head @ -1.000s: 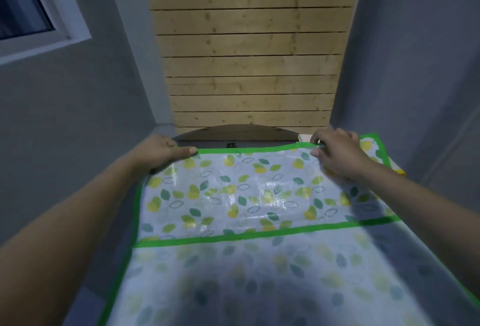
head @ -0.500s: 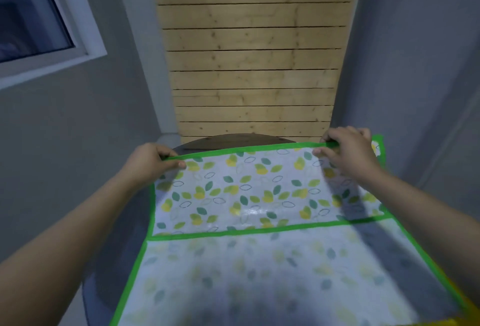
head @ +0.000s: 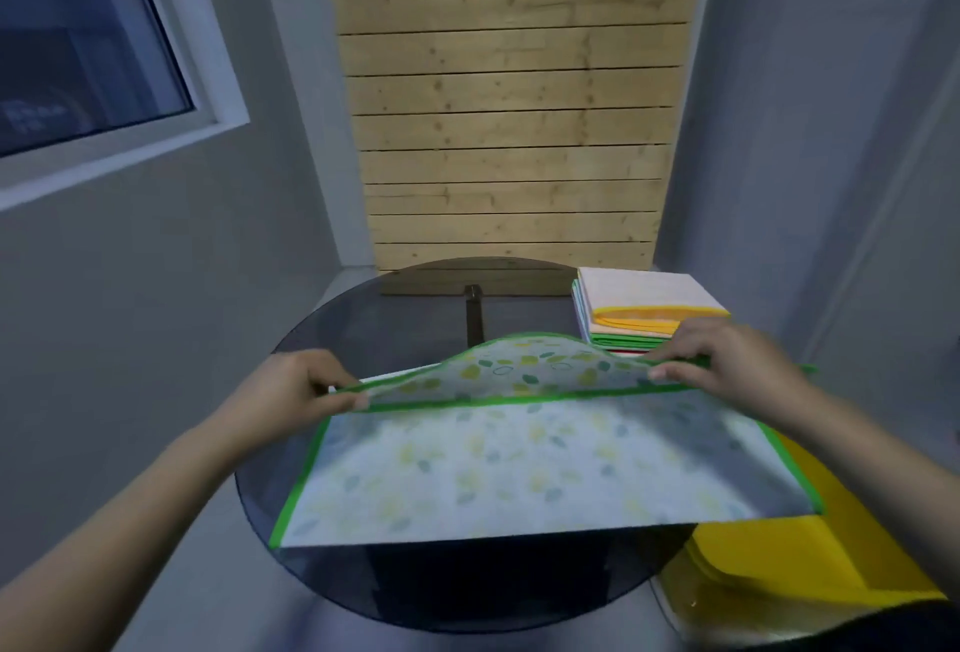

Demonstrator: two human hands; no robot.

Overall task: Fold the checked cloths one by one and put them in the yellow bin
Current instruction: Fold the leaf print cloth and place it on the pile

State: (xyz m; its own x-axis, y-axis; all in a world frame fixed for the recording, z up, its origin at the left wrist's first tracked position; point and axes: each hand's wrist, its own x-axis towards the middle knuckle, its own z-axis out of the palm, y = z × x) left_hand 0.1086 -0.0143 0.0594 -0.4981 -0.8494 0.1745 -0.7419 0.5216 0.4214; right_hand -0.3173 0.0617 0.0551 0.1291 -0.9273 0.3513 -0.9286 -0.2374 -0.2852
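One leaf-printed cloth [head: 519, 474] with a green border lies across the near half of the round dark glass counter [head: 395, 329], its near edge hanging just over the counter's near edge. One yellow bin [head: 810, 552] sits at the near right, partly under the cloth's right side, with what looks like yellow folded fabric inside, though the blur there makes that uncertain.

Two hands work the cloth. The left hand [head: 291, 391] pinches the far left corner of the cloth, thumb on top and fingers [head: 332, 381] curled under the green hem. The right hand [head: 727, 360] pinches the far right corner the same way, its fingers closed over the hem. Between them the far edge is lifted and arches up, showing the brighter printed side.

Beyond the right hand, at the counter's far right edge, stands one stack of folded cloths [head: 644, 308]; about four or five layers show, white on top, then orange and green.

Half a second ago the cloth's far part was stretched flat and taut between the hands, farther out over the counter. Now the hands have drawn that edge up and toward the near side, the fold sags into a hump, and the stack and bin have come into view.
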